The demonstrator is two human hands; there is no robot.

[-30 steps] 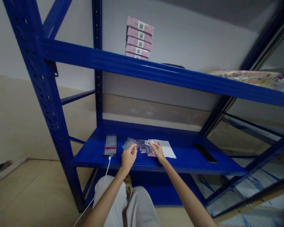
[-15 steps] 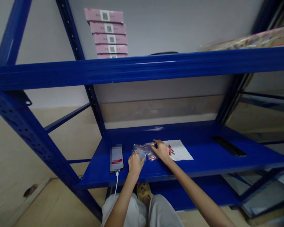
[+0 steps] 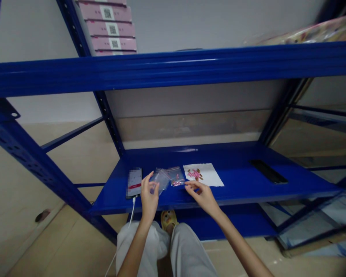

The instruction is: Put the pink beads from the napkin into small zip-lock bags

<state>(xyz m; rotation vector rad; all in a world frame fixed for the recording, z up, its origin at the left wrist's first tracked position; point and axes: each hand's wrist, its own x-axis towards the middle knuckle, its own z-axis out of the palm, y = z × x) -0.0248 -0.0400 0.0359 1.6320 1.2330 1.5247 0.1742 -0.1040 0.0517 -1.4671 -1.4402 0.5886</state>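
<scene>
Nearest are two legs in pale trousers point(image 3: 190, 250), with a yellow shoe point(image 3: 168, 217) showing beyond them below the front edge of the shelf. A white cable point(image 3: 132, 211) runs up past the left knee and plugs into the near end of a phone point(image 3: 134, 182), which lies on the blue shelf point(image 3: 227, 161) with its screen blurred out.

Both bare forearms reach in over the shelf's front edge. The left hand point(image 3: 149, 196) is just right of the phone, thumb and fingers curved and set apart at the left side of a clear plastic bag point(image 3: 162, 178). The right hand point(image 3: 203, 195) has its thumb and forefinger close together at the lower right corner of a second bag point(image 3: 177, 176), which has small pink pieces gathered along its bottom. At this blur I cannot tell whether either hand truly pinches the plastic. The two bags lie side by side on the shelf and seem to overlap.

Beyond the right hand, a white sheet point(image 3: 212, 177) lies flat, bearing a pink and brown figure point(image 3: 194, 174). Well to the right is a flat black object point(image 3: 269, 172). Above, a blue beam point(image 3: 173, 69) crosses the view, with stacked pink boxes point(image 3: 112, 29) and a plastic-wrapped item point(image 3: 314, 32) behind it.
</scene>
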